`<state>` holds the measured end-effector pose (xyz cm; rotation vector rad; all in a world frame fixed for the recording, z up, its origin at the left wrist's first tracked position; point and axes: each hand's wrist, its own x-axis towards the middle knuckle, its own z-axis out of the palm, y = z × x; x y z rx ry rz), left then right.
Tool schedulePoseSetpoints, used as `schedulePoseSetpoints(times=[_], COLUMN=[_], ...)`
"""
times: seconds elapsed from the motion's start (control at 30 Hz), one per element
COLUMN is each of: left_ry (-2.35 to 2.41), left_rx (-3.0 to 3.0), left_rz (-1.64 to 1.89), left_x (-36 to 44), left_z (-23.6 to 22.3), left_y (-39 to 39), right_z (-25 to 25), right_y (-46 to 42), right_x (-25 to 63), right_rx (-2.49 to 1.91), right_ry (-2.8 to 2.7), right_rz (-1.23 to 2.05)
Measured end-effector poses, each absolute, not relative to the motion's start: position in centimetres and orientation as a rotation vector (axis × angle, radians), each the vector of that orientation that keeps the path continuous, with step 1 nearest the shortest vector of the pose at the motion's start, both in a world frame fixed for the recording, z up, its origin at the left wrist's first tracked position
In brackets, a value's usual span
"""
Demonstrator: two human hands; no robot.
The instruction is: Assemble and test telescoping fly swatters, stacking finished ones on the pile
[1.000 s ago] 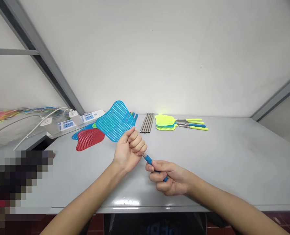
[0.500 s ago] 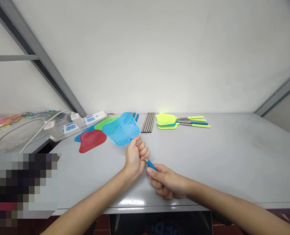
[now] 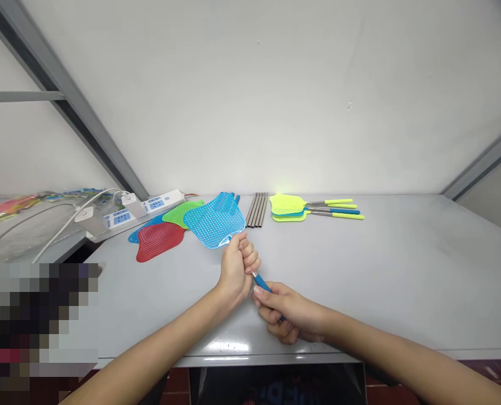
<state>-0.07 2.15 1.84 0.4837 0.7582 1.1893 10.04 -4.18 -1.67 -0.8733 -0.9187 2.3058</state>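
Gripping a blue swatter (image 3: 212, 223) — fingers (image 3: 251, 261) of left hand (image 3: 236, 267) and right hand (image 3: 286, 309) curled — plugs (image 3: 133, 205) in power strip (image 3: 168, 198).

A fly swatter (image 3: 214, 222) slants above a tabletop (image 3: 402, 270), its head toward the far left, its handle toward the near right. The left hand (image 3: 238, 264) sits just below the head; the right hand (image 3: 281, 312), nearer the front edge, wraps the handle. Behind them, metal tubes (image 3: 256, 211) lie side by side near the wall (image 3: 296, 112), between loose swatter heads (image 3: 161, 242) overlapping at left and stacked fly swatters (image 3: 287, 205) at right, handles pointing right. A power strip (image 3: 166, 199) runs behind the loose heads, plugs (image 3: 133, 205) in it.
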Motion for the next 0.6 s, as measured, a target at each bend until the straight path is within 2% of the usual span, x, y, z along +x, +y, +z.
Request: schedulePoseSetpoints(times=[0.27,0.6], left_ry=[0.603,0.673], left_rx=[0.434,0.5], left_rz=[1.176,1.132], left_x=[-0.3,-1.1], left_z=[1.4,0.9], left_y=[2.2,2.7], right_z=[-1.8,-1.7], right_y=[-3.1,-2.6], right_x=[11.2,11.4], right_rx=[-0.588,-0.573], right_ry=[-0.729,-0.719], right_rz=[2.563,2.488])
